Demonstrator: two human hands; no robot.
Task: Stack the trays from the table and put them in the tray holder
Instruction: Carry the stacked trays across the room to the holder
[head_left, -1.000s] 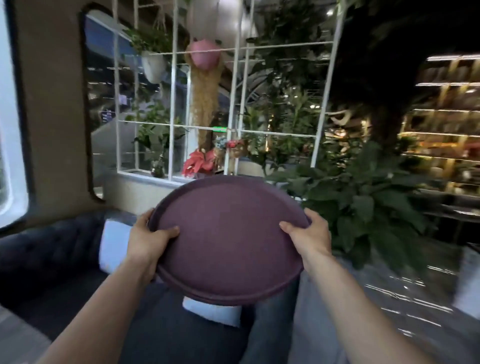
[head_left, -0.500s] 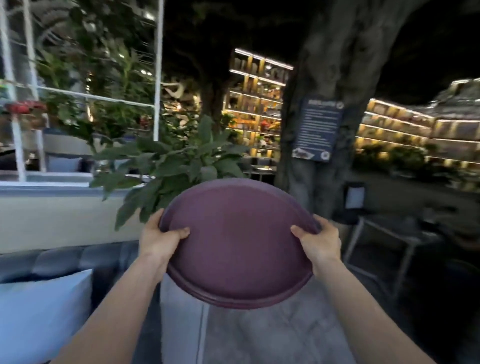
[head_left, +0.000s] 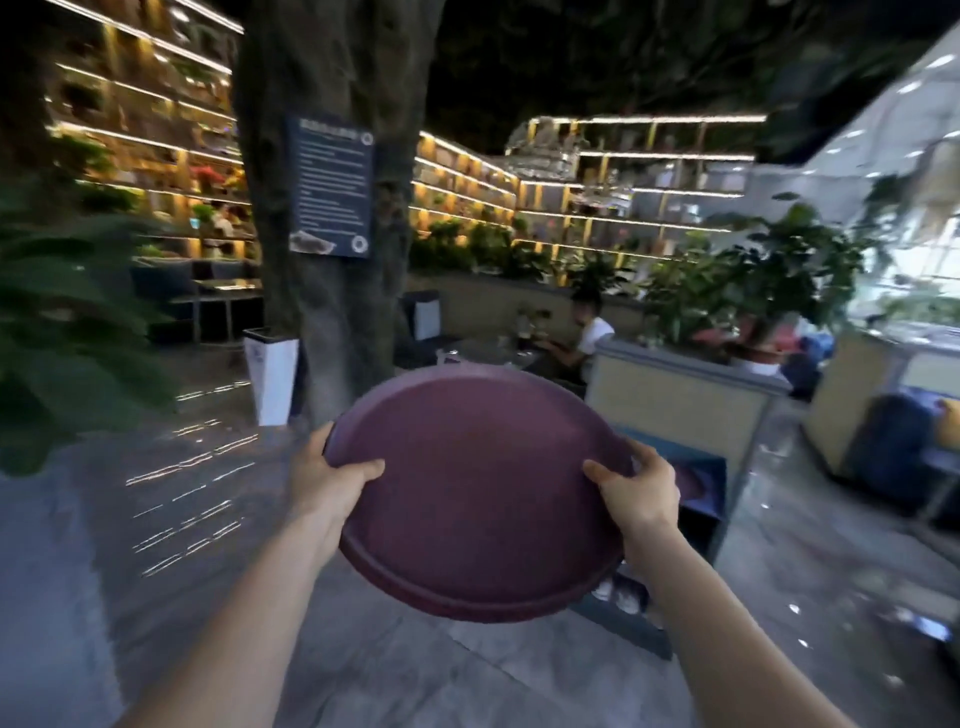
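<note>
I hold a round purple tray stack (head_left: 478, 493) out in front of me, a second rim showing along its near bottom edge. My left hand (head_left: 324, 480) grips its left rim with the thumb on top. Gripping the right rim is my right hand (head_left: 641, 488). Just behind the trays on the right stands a tray holder (head_left: 698, 488), a blue-lined shelf unit under a planter counter, with a purple tray lying on its shelf. The trays hide most of the holder's left side.
A thick tree trunk (head_left: 332, 218) with a blue sign rises ahead on the left, a white bin (head_left: 272, 379) at its foot. A seated person (head_left: 587, 332) is at a table beyond. Leafy plants (head_left: 62, 322) stand at the left, potted plants (head_left: 753, 291) on the planter. Grey tiled floor below.
The view has swung right, from the sofa and window to the tree, the planter and the tray holder. Both hands keep the same grip on the trays.
</note>
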